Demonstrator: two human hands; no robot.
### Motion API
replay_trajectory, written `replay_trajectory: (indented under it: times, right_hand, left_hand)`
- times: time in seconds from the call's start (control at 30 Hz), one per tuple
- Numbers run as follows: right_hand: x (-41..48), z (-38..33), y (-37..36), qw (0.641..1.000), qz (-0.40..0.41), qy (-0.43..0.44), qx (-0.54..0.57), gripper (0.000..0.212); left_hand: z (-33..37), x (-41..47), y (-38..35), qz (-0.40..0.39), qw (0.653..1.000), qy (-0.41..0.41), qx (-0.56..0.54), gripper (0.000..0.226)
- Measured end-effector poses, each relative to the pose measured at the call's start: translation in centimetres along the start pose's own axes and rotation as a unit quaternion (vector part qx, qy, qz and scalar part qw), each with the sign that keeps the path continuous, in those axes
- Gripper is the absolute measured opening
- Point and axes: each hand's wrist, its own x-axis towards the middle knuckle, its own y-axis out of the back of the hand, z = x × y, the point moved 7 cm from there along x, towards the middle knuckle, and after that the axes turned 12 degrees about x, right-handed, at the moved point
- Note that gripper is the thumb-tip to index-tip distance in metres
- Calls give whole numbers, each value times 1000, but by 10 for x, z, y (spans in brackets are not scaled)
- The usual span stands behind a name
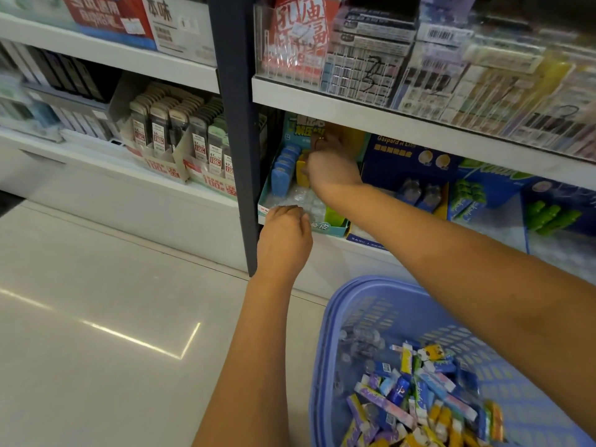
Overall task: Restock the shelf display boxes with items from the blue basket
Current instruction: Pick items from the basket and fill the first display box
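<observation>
Lower shelf (371, 246), just right of the dark upright post. Teal display box (325, 230) sits at the shelf's front edge.
- Left hand (283, 237): at the box's front-left corner, fingers curled over the rim, gripping it beside crinkled clear wrap (303, 198).
- Right hand (332, 166): reached deep into the box, fingers bent, pinching a yellow pack (301, 175) that stands just right of the upright blue packs (282, 171).
- Blue basket (354, 304): on the floor, below and right of the box, loaded with mixed small packs (419, 398).
</observation>
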Motion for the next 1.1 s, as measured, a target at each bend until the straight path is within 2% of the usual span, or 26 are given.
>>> replay_trajectory:
  times: [0.13, 0.2, 0.27, 0.3, 0.37, 0.43, 0.5, 0.6, 0.67, 0.77, 0.83, 0.9, 1.0, 1.07, 1.1]
  right_hand:
    - [-4, 2, 1, 998, -42, -26, -35, 51]
    - [-10, 2, 3, 997, -66, -31, -28, 49]
    - [-28, 4, 18, 998, -61, -14, -21, 43]
    - [-43, 8, 30, 999, -41, -1, 1, 39]
    - [-86, 28, 53, 998, 8, 26, 52, 35]
    - [-139, 72, 61, 995, 0, -22, 102, 40]
    - [-195, 127, 40, 981, -80, -129, 118, 39]
    - [-276, 194, -21, 933, -246, -249, 80, 23]
    - [-319, 215, -58, 907, -320, -263, 73, 18]
    - [-366, 234, -101, 879, -394, -262, 58, 20]
    - [-385, 240, -124, 868, -424, -256, 41, 18]
    - [-395, 241, -139, 864, -439, -244, 20, 8]
    - [-395, 242, -150, 855, -462, -234, 0, 13]
    - [-392, 248, -147, 856, -448, -257, 24, 19]
    - [-389, 252, -143, 856, -436, -275, 38, 28]
  left_hand:
    - [4, -2, 6, -11, 1000, 2, -24, 31]
    - [13, -12, 22, 28, 998, 5, -56, 31]
    - [24, -28, 38, 66, 993, 5, -93, 28]
    - [31, -35, 40, 60, 992, 3, -108, 28]
    - [45, -51, 27, -1, 991, -3, -136, 32]
    - [64, -71, -3, -91, 989, -15, -119, 37]
    - [80, -94, -46, -196, 976, -16, -98, 38]
    - [96, -140, -124, -369, 928, -35, -34, 40]
    - [99, -173, -168, -463, 882, -72, 48, 25]
    - [87, -215, -213, -555, 817, -105, 113, 27]
    - [83, -239, -231, -598, 781, -126, 130, 29]
    - [80, -255, -245, -619, 765, -119, 132, 37]
    - [79, -260, -256, -602, 780, -111, 131, 55]
    - [79, -255, -256, -584, 793, -84, 150, 45]
    - [78, -251, -255, -573, 806, -38, 143, 33]
